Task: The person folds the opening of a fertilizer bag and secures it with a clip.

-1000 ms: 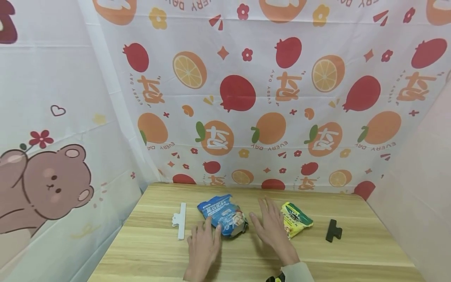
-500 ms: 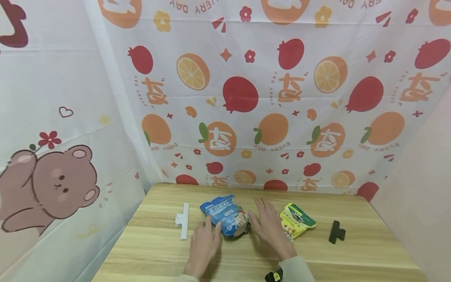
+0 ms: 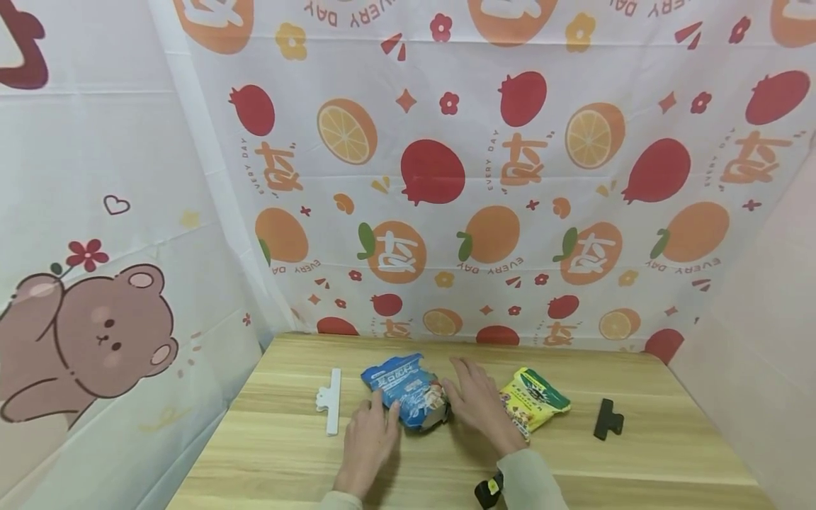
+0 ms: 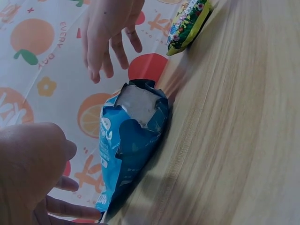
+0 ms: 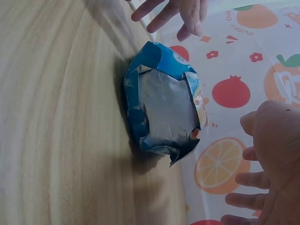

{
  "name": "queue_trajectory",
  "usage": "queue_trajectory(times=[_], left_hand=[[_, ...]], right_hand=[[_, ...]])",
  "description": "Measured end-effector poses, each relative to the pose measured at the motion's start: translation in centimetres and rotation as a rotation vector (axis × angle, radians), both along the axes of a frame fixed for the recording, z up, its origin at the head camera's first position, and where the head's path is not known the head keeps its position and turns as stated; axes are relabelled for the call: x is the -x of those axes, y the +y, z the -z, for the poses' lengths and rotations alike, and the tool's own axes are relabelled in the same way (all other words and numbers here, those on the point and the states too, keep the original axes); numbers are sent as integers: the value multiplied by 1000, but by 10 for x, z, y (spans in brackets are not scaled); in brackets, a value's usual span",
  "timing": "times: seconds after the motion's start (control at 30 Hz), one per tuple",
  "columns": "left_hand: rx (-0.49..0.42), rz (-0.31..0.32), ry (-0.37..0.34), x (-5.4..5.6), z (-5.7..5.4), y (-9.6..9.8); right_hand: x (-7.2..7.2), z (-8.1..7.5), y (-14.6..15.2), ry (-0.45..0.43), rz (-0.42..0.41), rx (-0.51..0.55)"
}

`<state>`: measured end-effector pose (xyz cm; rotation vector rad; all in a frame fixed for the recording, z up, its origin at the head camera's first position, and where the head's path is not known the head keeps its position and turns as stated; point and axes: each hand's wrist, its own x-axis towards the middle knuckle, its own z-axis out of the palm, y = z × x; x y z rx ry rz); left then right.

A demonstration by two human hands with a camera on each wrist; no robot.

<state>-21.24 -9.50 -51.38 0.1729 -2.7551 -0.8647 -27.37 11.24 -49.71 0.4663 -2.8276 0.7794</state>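
Table bears blue bag, one end torn, unclipped. Left hand and right hand flank blue bag, gripping nothing; contact unclear. Yellow bag right of blue bag, also unclipped. White clip left of blue bag, black clip well right; both unused.

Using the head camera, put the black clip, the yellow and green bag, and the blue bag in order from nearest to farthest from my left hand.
From your left hand:
1. Blue bag: right beside it, ahead and to the right.
2. Yellow and green bag: past your right hand.
3. Black clip: farthest right of the three.
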Motion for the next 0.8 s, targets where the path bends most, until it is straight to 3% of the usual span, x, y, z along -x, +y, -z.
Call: queue_trajectory(times=[0.2, 0.6, 0.8], left_hand=[[16, 9, 10, 3, 1, 1], [50, 11, 16, 5, 6, 2], [24, 18, 10, 6, 7, 2]], right_hand=[[7, 1, -3, 3, -18, -5], [18, 14, -10, -99, -46, 24], [22, 16, -16, -134, -79, 54]])
